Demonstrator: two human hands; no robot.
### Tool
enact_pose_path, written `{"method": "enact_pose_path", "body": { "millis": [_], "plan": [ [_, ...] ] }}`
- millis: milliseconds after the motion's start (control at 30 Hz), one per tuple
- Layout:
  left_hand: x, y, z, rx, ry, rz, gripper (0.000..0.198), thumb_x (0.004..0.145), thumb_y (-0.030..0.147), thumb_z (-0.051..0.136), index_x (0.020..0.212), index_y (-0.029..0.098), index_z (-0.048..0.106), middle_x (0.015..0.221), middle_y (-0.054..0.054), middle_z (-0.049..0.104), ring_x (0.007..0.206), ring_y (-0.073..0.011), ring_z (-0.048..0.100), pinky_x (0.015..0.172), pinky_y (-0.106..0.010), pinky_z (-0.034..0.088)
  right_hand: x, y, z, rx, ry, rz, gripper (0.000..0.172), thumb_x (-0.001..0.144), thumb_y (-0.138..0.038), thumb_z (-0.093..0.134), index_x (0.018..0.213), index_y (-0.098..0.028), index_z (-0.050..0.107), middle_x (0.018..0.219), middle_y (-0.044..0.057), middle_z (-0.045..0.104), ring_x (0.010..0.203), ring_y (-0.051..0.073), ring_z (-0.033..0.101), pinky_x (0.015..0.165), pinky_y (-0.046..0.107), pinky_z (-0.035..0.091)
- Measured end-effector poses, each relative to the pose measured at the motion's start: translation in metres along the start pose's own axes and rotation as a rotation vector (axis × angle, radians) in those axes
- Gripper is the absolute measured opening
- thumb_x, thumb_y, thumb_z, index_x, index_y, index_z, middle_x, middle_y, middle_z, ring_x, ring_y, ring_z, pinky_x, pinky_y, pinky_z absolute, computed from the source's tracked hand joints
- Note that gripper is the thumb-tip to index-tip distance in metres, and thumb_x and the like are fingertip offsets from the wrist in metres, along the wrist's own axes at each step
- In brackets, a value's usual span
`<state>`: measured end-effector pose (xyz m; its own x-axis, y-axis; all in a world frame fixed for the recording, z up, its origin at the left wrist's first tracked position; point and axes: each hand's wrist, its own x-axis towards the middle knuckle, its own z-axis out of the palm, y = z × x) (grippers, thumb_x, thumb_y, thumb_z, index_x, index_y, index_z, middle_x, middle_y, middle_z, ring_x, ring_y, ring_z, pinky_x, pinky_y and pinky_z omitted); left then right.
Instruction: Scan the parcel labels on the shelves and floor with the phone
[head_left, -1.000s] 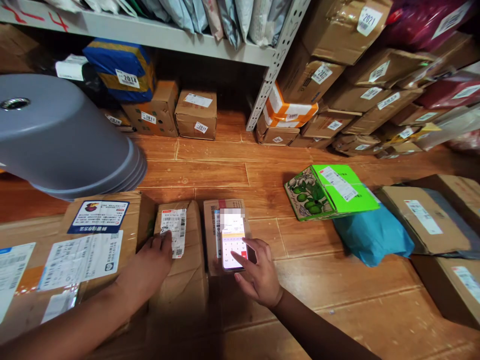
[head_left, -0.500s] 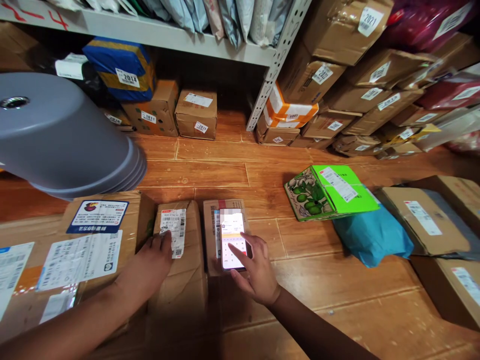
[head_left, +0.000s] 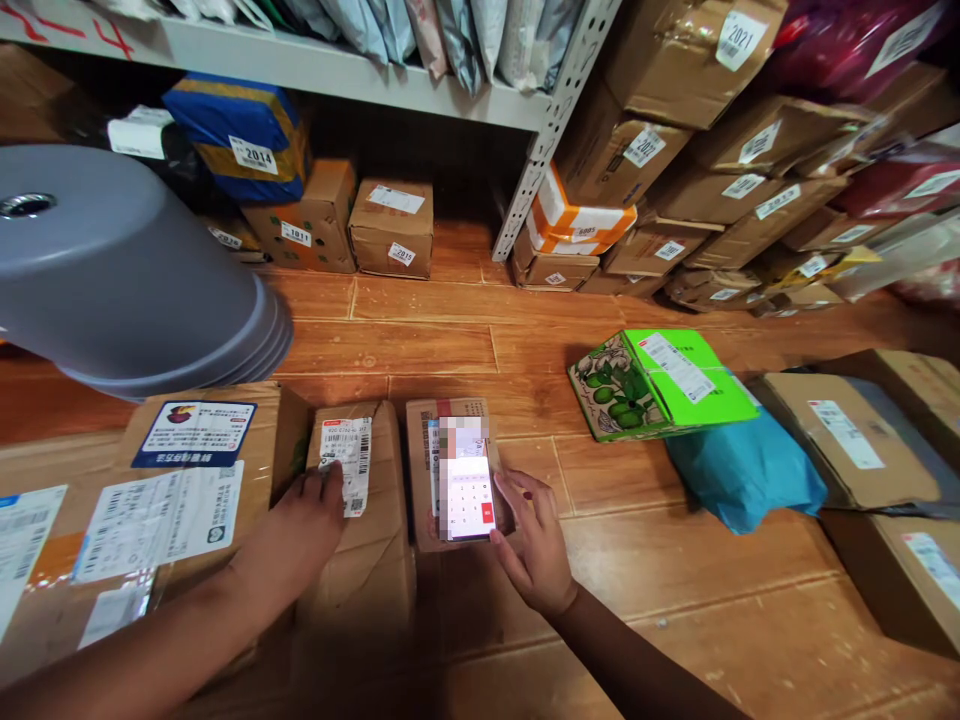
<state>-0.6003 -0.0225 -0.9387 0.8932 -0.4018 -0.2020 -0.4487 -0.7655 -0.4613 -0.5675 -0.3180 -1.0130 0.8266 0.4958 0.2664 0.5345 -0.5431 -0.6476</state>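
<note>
My left hand (head_left: 309, 515) rests on a narrow brown cardboard box (head_left: 375, 570), its fingers curled together at the edge of a white shipping label (head_left: 357, 465). What those fingers hold, if anything, is hidden under them. A smartphone (head_left: 469, 490) lies face up on a smaller cardboard box (head_left: 420, 430), with a lit number keypad and a red key; part of its screen is blurred out. Beside the phone's right edge is my right hand (head_left: 538, 550), fingers apart and slightly bent, thumb near the lower corner, gripping nothing.
Larger labelled boxes (head_left: 199, 520) stand at the left, before grey stacked stools (head_left: 127, 270). To the right, a green box (head_left: 660, 385) leans on a blue bag (head_left: 746, 470), near more cartons (head_left: 855, 440). A metal shelf (head_left: 450, 85) and piled parcels (head_left: 645, 150) line the back.
My right hand has drawn back to the right, its index finger leaving the phone's keypad. The screen now shows a different keypad page with a red key. My left hand stays put.
</note>
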Motion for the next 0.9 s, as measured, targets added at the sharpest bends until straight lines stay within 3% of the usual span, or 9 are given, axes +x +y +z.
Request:
{"method": "enact_pose_path", "body": {
  "millis": [67, 167, 300, 500, 767, 900],
  "plan": [
    [0.002, -0.001, -0.003, -0.014, -0.075, 0.007, 0.044, 0.068, -0.010, 0.044, 0.099, 0.005, 0.073, 0.105, -0.018, 0.073, 0.074, -0.0246, 0.070, 0.065, -0.034, 0.060, 0.000, -0.002, 0.004, 0.084, -0.008, 0.102, 0.052, 0.095, -0.032, 0.043, 0.143, -0.017, 0.029, 0.124, 0.016, 0.047, 0.115, 0.029, 0.045, 0.094, 0.048, 0.045],
    [0.004, -0.003, -0.010, -0.037, -0.159, 0.005, 0.046, 0.071, -0.010, 0.042, 0.102, 0.007, 0.073, 0.111, -0.017, 0.071, 0.080, -0.0246, 0.070, 0.069, -0.033, 0.061, 0.001, -0.002, 0.010, 0.186, -0.027, 0.225, 0.044, 0.096, -0.035, 0.042, 0.139, -0.023, 0.036, 0.116, 0.012, 0.054, 0.108, 0.027, 0.052, 0.091, 0.045, 0.048],
    [-0.001, 0.002, -0.011, -0.050, -0.170, 0.012, 0.048, 0.072, -0.010, 0.042, 0.103, 0.009, 0.073, 0.112, -0.017, 0.071, 0.090, -0.0265, 0.071, 0.075, -0.034, 0.061, 0.003, 0.003, 0.014, 0.281, -0.071, 0.316, 0.044, 0.095, -0.039, 0.044, 0.137, -0.023, 0.042, 0.109, 0.011, 0.056, 0.105, 0.028, 0.055, 0.090, 0.046, 0.050],
    [-0.014, 0.018, -0.003, -0.013, -0.041, -0.011, 0.044, 0.071, -0.009, 0.044, 0.103, 0.003, 0.072, 0.109, -0.025, 0.070, 0.089, -0.0297, 0.071, 0.076, -0.036, 0.060, 0.003, 0.008, 0.016, 0.335, -0.124, 0.342, 0.054, 0.091, -0.038, 0.051, 0.141, -0.019, 0.040, 0.108, 0.011, 0.054, 0.105, 0.029, 0.054, 0.094, 0.048, 0.048],
    [-0.013, 0.018, -0.007, -0.060, -0.143, -0.045, 0.046, 0.072, -0.008, 0.045, 0.111, 0.002, 0.068, 0.113, -0.026, 0.068, 0.093, -0.0287, 0.070, 0.079, -0.036, 0.059, 0.001, 0.006, 0.014, 0.344, -0.105, 0.323, 0.053, 0.092, -0.038, 0.051, 0.142, -0.026, 0.039, 0.105, 0.010, 0.054, 0.099, 0.028, 0.055, 0.086, 0.046, 0.052],
    [-0.013, 0.019, -0.007, -0.009, -0.134, -0.052, 0.045, 0.073, -0.005, 0.045, 0.111, 0.003, 0.069, 0.113, -0.023, 0.069, 0.093, -0.0273, 0.071, 0.079, -0.033, 0.059, 0.000, 0.007, 0.015, 0.330, -0.109, 0.319, 0.054, 0.092, -0.039, 0.051, 0.143, -0.027, 0.038, 0.107, 0.010, 0.053, 0.100, 0.028, 0.055, 0.083, 0.044, 0.054]
  ]
}}
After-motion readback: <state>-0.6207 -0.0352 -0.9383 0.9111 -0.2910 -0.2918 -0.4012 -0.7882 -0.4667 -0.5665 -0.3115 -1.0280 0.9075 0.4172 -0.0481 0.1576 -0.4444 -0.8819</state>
